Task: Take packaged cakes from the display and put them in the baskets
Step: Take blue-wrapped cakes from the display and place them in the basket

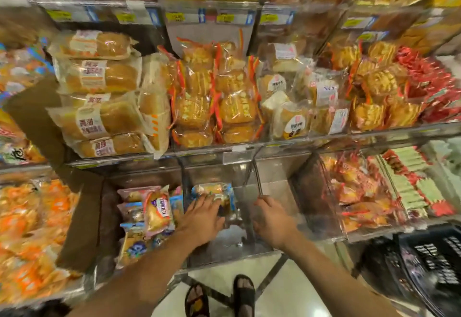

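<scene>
Left hand grip apart, spread on blue cake packet; right hand blurred, grip unclear

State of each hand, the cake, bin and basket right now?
left hand: fingers straight, resting on the blue-wrapped cake.
right hand: fingers curled at the divider; grip unclear.
blue-wrapped cake: lying in the clear bin.
black basket: low on the right, contents blurred.
</scene>
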A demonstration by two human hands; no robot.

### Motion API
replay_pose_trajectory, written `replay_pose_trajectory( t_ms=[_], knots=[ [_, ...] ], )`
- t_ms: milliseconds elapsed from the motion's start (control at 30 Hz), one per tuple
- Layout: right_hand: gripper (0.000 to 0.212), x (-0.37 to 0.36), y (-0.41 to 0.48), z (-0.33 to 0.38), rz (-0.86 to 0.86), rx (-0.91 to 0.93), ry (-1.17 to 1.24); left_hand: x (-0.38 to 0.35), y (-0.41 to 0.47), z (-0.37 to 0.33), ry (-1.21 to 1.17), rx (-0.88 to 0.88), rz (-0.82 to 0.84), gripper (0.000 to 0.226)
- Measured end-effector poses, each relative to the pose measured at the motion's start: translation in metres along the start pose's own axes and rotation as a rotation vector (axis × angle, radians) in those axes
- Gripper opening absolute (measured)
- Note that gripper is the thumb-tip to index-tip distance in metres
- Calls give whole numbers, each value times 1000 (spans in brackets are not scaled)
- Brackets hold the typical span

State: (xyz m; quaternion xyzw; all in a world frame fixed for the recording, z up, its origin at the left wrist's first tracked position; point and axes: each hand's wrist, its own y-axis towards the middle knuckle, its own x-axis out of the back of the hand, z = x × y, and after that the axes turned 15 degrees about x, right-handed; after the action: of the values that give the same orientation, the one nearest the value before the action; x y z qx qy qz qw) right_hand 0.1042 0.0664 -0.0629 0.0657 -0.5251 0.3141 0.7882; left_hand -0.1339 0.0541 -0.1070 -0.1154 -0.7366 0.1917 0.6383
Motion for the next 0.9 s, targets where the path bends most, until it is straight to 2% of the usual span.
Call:
replay_pose_trajectory(
  t_ms=[67,100,233,433,567,767,900],
  knots=[
    [55,-4,8,-18,13,55,-47,-10,20,-8,-28,19,1,73],
    [55,-6,12,-27,7,93,-83,-16,30,-11,-33,41,11,72],
    [69,-16,31,-57,-98,196,-230,-42,67,-15,-98,150,122,79],
    [83,-46,54,-78,-115,108,-138,-69,93,-17,49,221,174,90],
    [85,-61,59,-77,-145,71,-105,-83,106,-15,114,219,42,80],
    [85,-70,61,-80,-191,73,-114,-83,118,-27,177,248,51,49],
    [85,-67,60,-79,-171,66,-127,-81,106,-25,127,213,51,50]
  ],
)
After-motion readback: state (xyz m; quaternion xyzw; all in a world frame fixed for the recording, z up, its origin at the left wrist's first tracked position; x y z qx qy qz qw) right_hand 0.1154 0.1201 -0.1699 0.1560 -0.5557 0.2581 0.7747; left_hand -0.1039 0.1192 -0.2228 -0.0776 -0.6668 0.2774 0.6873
